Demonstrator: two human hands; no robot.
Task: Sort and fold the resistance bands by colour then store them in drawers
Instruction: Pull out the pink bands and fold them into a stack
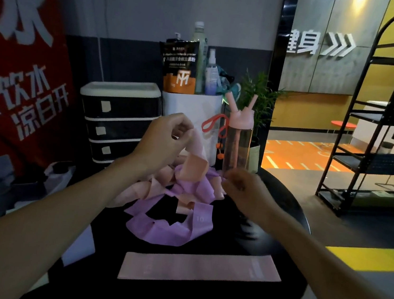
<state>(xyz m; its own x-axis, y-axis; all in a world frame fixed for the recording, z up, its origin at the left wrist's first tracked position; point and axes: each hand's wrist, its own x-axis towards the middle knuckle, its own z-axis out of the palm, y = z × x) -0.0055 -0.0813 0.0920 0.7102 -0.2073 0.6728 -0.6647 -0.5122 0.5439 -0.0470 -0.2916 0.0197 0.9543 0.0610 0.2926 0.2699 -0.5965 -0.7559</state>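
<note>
The left hand [165,138] pinches a pink band [195,164] by its top end and holds it above the pile [176,211], likely to free one colour from the pink-and-purple tangle. The band hangs twisted, long axis running 12 to 6, lower end in the pile. The right hand [242,192], blurred at the pile's 3 o'clock side, has curled fingers; whether it grips anything cannot be told. A flat band [199,266] lies at the table's [266,244] 6 o'clock, long axis 9 to 3, probably staged for folding. The drawers [117,122] stand at 10 o'clock.
</note>
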